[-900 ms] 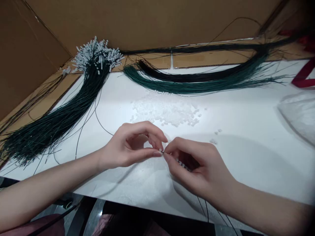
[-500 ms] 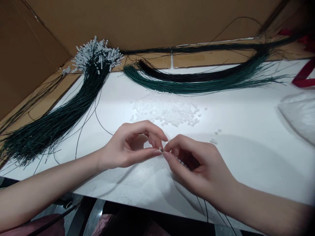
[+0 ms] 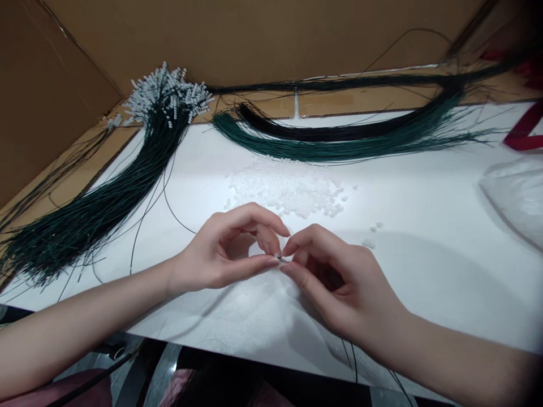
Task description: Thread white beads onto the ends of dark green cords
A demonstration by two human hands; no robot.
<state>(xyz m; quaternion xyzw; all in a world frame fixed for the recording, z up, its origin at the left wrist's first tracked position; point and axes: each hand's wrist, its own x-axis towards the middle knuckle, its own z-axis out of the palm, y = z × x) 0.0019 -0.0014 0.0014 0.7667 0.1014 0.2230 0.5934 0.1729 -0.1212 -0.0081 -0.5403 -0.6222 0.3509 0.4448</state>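
Note:
My left hand [image 3: 214, 254] is closed in a pinch over the white sheet, with a tiny white bead [image 3: 276, 256] at its thumb tip. Close against it, my right hand [image 3: 356, 282] holds a thin dark wire [image 3: 283, 260] by the tips of thumb and index finger. The wire's end meets the bead; whether it passes through cannot be made out. Behind the hands lies a loose heap of small white beads [image 3: 292, 189]. Thin wire tails [image 3: 355, 362] hang below my right hand over the table edge.
At left lies a thick bundle of green wires [image 3: 139, 175] tipped with white beads [image 3: 165, 96]. Bare green wires [image 3: 322, 150] and black wires [image 3: 331, 134] curve along the back. A clear plastic bag [image 3: 517, 192] and red ribbon [image 3: 526, 133] sit right. Cardboard walls [image 3: 271, 39] enclose the back.
The right fingertips have shifted slightly, baring a short stretch of wire between the hands. White beads seen under the right hand are now hidden, and the hanging tails have moved. My left hand is nearly still.

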